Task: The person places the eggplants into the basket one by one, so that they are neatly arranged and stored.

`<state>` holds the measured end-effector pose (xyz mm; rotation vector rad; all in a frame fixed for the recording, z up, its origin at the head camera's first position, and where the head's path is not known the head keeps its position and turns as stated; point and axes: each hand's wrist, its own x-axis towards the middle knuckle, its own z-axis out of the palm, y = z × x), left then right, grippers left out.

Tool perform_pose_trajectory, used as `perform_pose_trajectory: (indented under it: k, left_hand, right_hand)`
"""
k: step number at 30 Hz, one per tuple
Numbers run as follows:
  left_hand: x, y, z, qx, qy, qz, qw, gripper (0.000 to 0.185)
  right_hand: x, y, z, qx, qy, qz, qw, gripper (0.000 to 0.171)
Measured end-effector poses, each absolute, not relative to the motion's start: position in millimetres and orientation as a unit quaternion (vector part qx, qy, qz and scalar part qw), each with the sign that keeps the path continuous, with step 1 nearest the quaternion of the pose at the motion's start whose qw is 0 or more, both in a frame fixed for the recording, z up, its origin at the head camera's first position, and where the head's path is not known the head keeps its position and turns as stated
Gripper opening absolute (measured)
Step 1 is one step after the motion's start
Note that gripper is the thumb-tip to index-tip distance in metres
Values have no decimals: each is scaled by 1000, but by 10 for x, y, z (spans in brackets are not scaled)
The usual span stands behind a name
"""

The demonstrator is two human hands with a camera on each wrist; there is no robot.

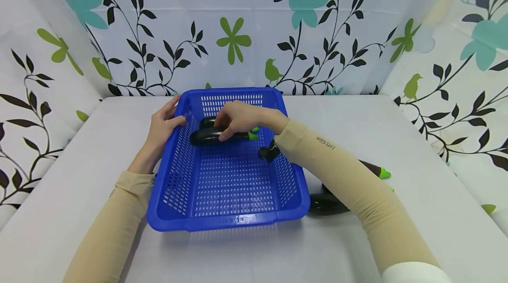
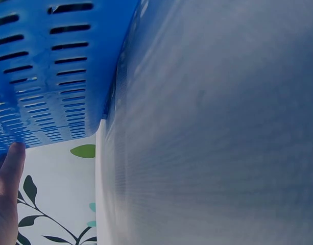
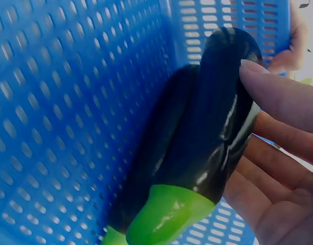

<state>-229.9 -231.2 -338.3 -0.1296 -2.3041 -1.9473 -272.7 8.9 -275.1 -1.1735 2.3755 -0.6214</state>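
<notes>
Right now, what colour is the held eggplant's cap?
Bright green cap, clearest in the right wrist view.

Bare left hand and right hand, beige left sleeve and right sleeve.
Each close-fitting sleeve starts just behind the wrist, creased on the left. Dark lettering reading "Let's Slim" marks the right one, a little behind the hand; farther back, white cloth covers that arm.

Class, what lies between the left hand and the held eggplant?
In the head view, the basket's left wall lies between the left hand and the eggplant.
</notes>
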Motion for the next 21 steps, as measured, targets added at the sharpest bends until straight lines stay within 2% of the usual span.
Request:
perform_pose_trajectory:
  k: [21]
  left_hand:
    - [-2312,-2288,-3381,-25,-762,-645,56,74]
  right_hand:
    - [-2724,170,-2973,-421,850,-222,226,33]
